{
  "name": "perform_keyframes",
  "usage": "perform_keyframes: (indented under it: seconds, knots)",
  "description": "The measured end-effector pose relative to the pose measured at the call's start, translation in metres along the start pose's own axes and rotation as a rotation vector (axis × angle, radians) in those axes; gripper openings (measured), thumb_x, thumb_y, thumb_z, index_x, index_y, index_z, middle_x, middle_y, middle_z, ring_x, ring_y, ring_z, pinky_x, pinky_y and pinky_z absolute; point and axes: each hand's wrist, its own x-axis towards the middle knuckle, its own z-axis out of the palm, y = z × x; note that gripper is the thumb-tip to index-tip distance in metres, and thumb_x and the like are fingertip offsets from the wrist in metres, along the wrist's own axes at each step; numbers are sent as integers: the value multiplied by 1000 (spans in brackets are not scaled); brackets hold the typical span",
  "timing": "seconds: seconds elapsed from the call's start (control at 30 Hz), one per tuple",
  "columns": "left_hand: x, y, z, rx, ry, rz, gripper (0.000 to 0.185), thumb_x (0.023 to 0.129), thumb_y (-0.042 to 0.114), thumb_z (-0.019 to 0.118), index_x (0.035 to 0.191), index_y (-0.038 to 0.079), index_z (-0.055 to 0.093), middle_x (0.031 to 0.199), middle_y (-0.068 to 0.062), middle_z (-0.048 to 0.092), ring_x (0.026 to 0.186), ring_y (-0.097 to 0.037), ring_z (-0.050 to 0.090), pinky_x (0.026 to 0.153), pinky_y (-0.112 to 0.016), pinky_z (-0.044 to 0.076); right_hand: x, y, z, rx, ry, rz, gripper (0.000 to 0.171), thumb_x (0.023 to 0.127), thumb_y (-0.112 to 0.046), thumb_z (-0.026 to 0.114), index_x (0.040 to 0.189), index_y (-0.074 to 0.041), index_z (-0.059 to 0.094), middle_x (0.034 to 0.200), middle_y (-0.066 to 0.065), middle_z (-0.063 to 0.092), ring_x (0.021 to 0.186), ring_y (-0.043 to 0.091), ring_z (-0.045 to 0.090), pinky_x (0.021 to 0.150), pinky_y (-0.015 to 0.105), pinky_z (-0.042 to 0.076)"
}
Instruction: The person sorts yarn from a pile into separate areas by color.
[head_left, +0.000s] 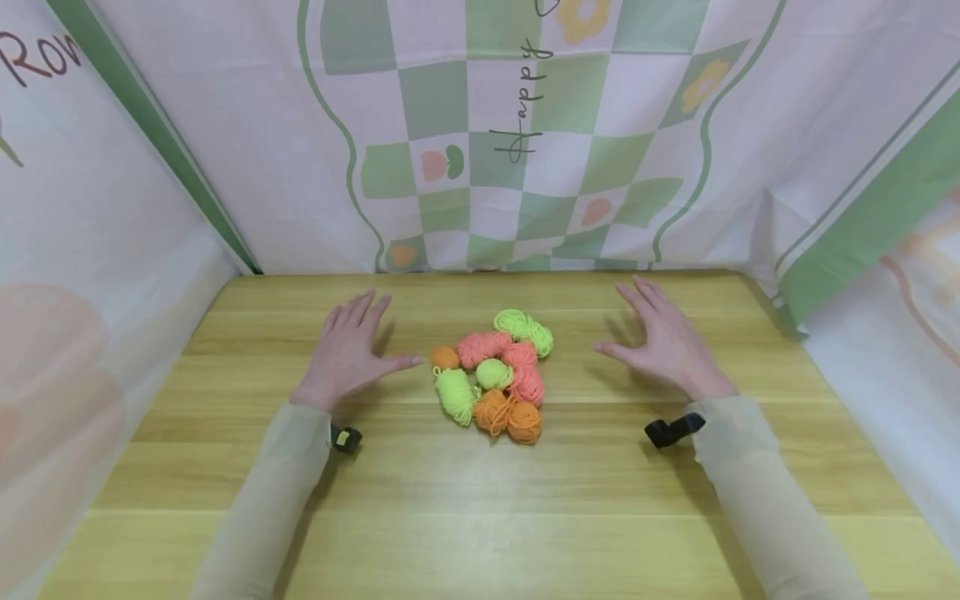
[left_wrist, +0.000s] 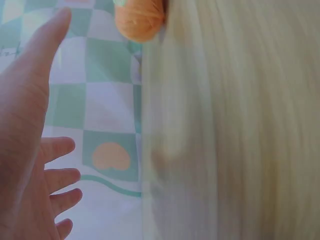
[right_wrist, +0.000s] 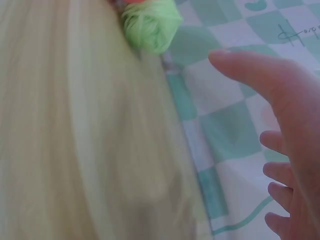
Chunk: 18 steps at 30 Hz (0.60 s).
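Observation:
In the head view, several small balls and skeins of yarn lie huddled together mid-table. An orange ball (head_left: 445, 358) and a yellow-green skein (head_left: 456, 396) form the left side. Pink yarn (head_left: 483, 348) runs through the middle around a yellow-green ball (head_left: 494, 374). Two orange balls (head_left: 524, 422) sit at the near end, and a yellow-green skein (head_left: 524, 332) at the far right. My left hand (head_left: 347, 354) hovers left of the pile, thumb pointing at the orange ball. On the other side, my right hand (head_left: 667, 346) is held with fingers spread, apart from the yarn. Both hands hold nothing.
The yarn lies on a wooden table (head_left: 450, 517). A checkered curtain (head_left: 495, 200) hangs along the table's back edge, with more printed cloth (head_left: 97, 292) at the left side and right. Each wrist wears a black camera mount (head_left: 675, 429).

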Motion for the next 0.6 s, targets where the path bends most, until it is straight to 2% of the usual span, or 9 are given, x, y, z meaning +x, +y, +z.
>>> perform_keyframes:
  seconds: [0.23, 0.43, 0.6]
  knots:
    - [-2, 10, -6, -124, 63, 48, 111, 76, 73, 75, 157, 8, 36, 163, -15, 29, 148, -36, 25, 121, -55, 15, 5, -14, -8, 92, 26, -3, 101, 85, -62, 74, 161, -12, 28, 167, 13, 18, 148, 43, 20, 113, 69, 20]
    - [-8, 24, -11, -290, 79, 79, 100, 76, 51, 88, 155, 10, 42, 161, -11, 35, 146, -36, 30, 118, -58, 20, 5, -22, -12, 195, 62, 7, 93, 86, -55, 77, 159, -16, 36, 163, 12, 30, 146, 43, 27, 112, 70, 22]
    - [-12, 34, -10, -412, 85, 113, 94, 73, 37, 93, 151, 10, 48, 157, -9, 42, 144, -32, 34, 117, -57, 25, 8, -28, -14, 231, 93, -13, 87, 86, -51, 79, 155, -13, 42, 159, 14, 38, 143, 43, 33, 113, 68, 25]
